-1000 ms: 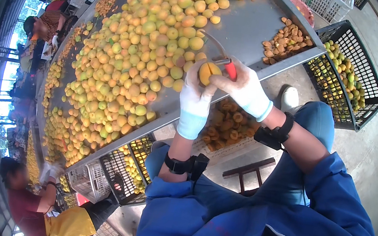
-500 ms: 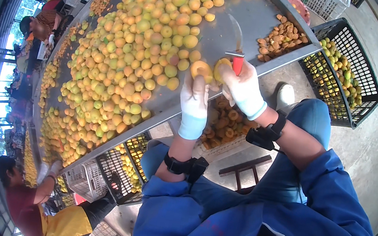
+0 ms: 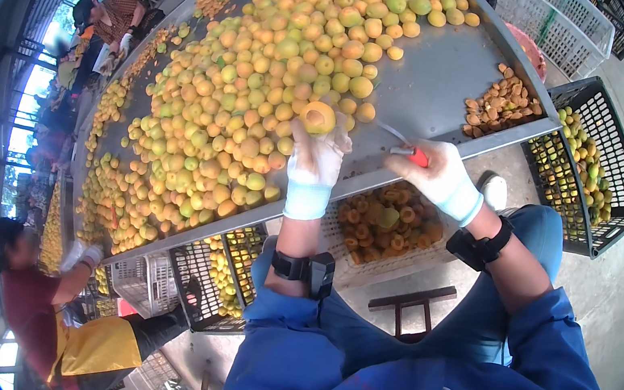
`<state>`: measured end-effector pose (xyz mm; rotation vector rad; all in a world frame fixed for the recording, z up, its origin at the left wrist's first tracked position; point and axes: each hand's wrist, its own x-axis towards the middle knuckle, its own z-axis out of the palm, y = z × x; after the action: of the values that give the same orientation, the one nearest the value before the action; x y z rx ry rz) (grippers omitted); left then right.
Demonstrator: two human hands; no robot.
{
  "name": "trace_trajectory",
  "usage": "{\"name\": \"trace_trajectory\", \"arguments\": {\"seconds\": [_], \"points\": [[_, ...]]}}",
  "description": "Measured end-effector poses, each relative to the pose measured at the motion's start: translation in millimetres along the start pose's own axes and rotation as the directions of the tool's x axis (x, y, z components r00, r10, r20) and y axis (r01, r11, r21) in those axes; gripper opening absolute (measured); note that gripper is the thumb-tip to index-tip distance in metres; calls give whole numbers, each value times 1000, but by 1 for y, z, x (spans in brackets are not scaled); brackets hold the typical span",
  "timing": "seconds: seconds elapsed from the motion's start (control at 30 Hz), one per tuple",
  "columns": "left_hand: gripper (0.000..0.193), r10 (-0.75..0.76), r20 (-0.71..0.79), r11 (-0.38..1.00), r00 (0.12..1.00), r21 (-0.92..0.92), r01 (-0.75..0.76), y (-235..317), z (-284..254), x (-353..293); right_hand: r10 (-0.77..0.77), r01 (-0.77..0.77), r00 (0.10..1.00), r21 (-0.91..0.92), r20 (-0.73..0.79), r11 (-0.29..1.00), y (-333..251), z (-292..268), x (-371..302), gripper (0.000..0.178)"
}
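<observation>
My left hand (image 3: 317,155), in a white glove with a pale blue cuff, grips an apricot half (image 3: 318,117), its hollow orange inside facing up. This hand is over the near edge of the heap of whole apricots (image 3: 254,96) on the metal table. My right hand (image 3: 439,176), gloved alike, is closed round a red-handled knife (image 3: 418,156) above the table's front rim. A thin curved metal strip, apparently its blade, shows beyond the fingers. Below both hands, a pale crate (image 3: 390,269) holds many apricot halves (image 3: 385,221).
Brown pits (image 3: 502,104) lie piled in the table's right corner. A black crate (image 3: 618,145) of greenish fruit stands on the floor at right. White crates (image 3: 555,25) are behind it. At lower left, a co-worker (image 3: 40,291) reaches to the table. A dark stool frame (image 3: 413,305) is between my legs.
My hands have moved apart, left hand still with an apricot half. The second half no longer shows at my right hand, which keeps the knife. The whole view has shifted.
</observation>
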<state>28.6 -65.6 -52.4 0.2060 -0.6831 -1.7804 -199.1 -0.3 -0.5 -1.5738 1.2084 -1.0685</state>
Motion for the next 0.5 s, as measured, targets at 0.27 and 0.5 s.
{"name": "trace_trajectory", "arguments": {"seconds": [0.27,0.5], "points": [[62,-102,85,992,991,81,96,-28,32,-1,224,-125,975,857,11,500,12,-14,12,37],[61,-183,31,976,983,126,177,-43,34,-7,343,-184,922,578,-178,795,8,-24,5,49]]}}
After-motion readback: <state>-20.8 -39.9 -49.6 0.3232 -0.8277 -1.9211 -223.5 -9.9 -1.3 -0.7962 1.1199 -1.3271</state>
